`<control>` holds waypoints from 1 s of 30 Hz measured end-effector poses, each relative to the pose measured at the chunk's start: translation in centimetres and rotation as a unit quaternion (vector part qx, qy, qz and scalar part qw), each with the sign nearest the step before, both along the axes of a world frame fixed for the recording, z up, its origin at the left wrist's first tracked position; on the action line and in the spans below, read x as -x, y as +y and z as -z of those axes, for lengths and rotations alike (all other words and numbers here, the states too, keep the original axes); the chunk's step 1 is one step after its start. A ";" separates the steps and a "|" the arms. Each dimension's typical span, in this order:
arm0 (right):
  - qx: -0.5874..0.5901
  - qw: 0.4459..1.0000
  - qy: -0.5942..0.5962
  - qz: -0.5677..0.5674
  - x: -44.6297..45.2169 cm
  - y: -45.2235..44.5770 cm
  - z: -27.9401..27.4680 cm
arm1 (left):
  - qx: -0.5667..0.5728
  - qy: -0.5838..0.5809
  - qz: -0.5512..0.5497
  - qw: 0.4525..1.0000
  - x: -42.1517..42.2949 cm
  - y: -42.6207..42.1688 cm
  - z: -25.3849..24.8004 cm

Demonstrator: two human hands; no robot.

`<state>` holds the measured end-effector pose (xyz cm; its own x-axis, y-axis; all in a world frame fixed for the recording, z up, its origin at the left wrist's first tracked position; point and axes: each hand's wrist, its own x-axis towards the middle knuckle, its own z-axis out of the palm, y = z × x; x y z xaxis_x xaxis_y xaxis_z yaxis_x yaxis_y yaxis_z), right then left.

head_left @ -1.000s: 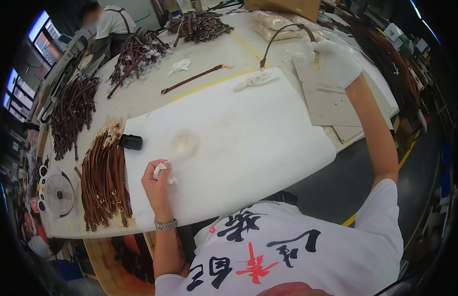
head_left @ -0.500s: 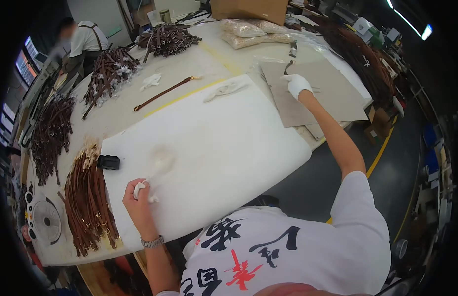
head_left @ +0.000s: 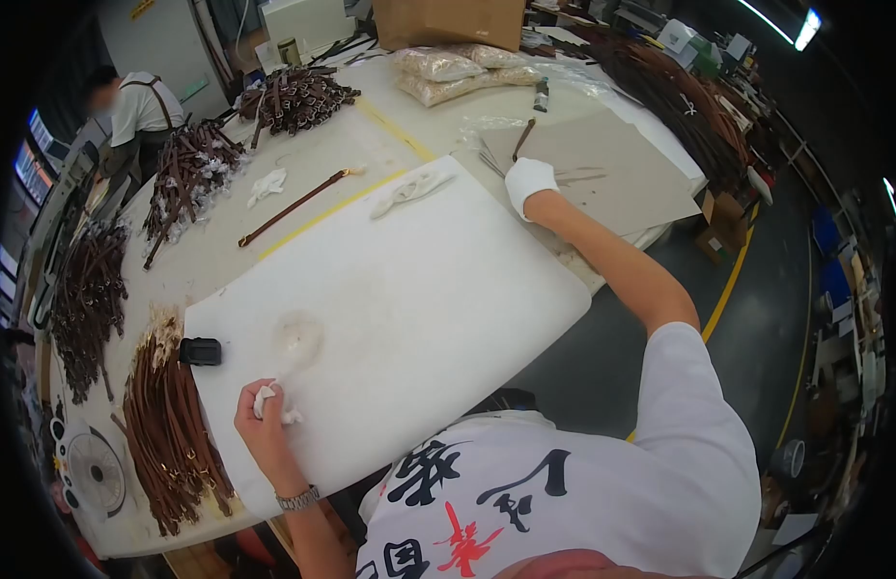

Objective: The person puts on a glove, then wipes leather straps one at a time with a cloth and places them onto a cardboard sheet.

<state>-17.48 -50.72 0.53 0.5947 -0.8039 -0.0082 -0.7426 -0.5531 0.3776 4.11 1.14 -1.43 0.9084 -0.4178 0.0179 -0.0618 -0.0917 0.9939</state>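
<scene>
My left hand (head_left: 263,425), bare with a metal watch at the wrist, is closed on a crumpled white cloth (head_left: 290,416) over the white work mat (head_left: 419,289). My right hand (head_left: 532,185), in a white glove, is at the left edge of a grey board (head_left: 612,164) marked with brown smears. From its closed fingers a slim brown stick-like tool (head_left: 524,139) points up and away; its lower end is hidden by the glove. Beyond it a small dark bottle (head_left: 542,95) stands near the plastic bags.
Brown leather straps (head_left: 173,434) lie bundled left of the mat, beside a black block (head_left: 200,351). One strap (head_left: 294,207) lies alone beyond the mat, near a white glove (head_left: 409,195). Filled plastic bags (head_left: 448,72) and a fan (head_left: 96,473) share the table. A person (head_left: 139,111) works far left.
My right hand has moved left and nearer across the grey board, and the slim brown tool now stands up from its fingers. My left hand keeps the cloth. The camera view has shifted slightly.
</scene>
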 end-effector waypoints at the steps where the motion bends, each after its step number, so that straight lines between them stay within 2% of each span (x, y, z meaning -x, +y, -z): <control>1: 0.000 1.000 0.000 0.000 0.2 0.0 0.0 | 0.002 0.002 0.003 1.000 -0.1 0.0 0.1; 7: 0.078 0.991 0.052 -0.092 4.0 1.1 2.3 | 0.011 0.009 0.016 1.000 -0.3 0.2 0.4; 9: 0.104 0.986 -0.011 -0.133 5.3 1.4 3.2 | 0.010 0.013 0.021 1.000 0.0 0.1 0.0; 16: 0.102 0.987 -0.074 -0.100 7.2 0.6 3.1 | 0.006 0.019 0.029 0.999 -0.5 0.1 0.6; 18: 0.068 0.987 -0.106 -0.098 7.4 0.3 3.0 | 0.004 0.015 0.027 1.000 -0.7 0.2 1.0; 19: 0.068 0.987 -0.107 -0.101 7.4 0.9 1.7 | 0.009 0.011 0.026 1.000 -0.7 0.2 1.0; 21: -0.034 0.981 -0.180 -0.060 7.5 1.7 -0.7 | 0.012 0.008 0.017 1.000 -0.5 0.1 0.8; 22: -0.038 0.981 -0.180 -0.065 7.6 0.8 -0.8 | 0.017 0.022 0.015 1.000 -0.3 -0.2 0.5; 24: -0.064 0.962 -0.259 -0.067 7.5 -2.4 -1.9 | 0.017 0.034 0.006 0.999 -0.2 -0.3 0.1; 26: -0.074 0.961 -0.265 -0.032 6.5 -5.1 -4.2 | 0.006 0.016 0.002 1.000 -0.6 -0.3 0.5; 30: -0.061 0.915 -0.369 -0.153 3.0 -8.7 -9.2 | 0.006 0.007 -0.006 1.000 -0.8 -0.1 0.8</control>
<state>-20.43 -59.39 9.74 0.6714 -0.6187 0.4078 -0.5732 -0.7824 -0.2435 4.93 1.04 -2.24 0.9134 -0.4069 0.0101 -0.0467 -0.0802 0.9957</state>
